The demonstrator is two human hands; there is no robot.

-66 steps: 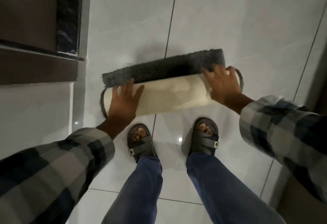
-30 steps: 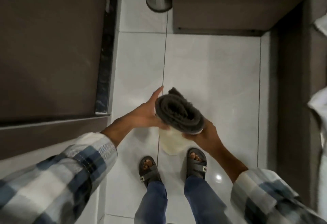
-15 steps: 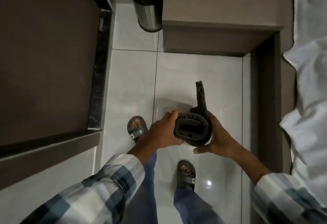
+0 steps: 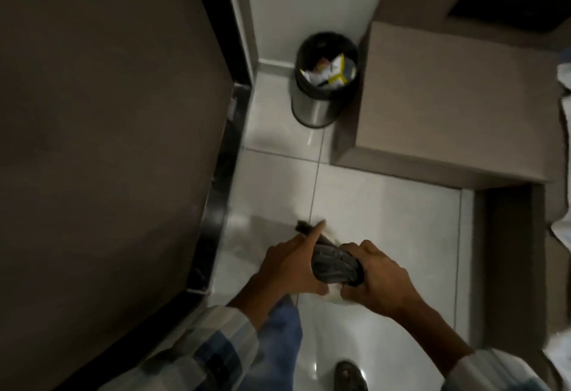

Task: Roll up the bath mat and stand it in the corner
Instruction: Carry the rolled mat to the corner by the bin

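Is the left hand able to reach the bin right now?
Probably not. The left hand and right hand both grip the rolled mat, and the bin stands well ahead across bare floor.

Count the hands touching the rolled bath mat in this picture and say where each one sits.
2. The left hand grips the left side of the rolled bath mat, forefinger extended along it; the right hand clasps its right side.

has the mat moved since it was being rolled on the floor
Yes. The mat is now rolled, lifted off the tiles and gripped between the left hand and the right hand, carried toward the bin, which was out of view before.
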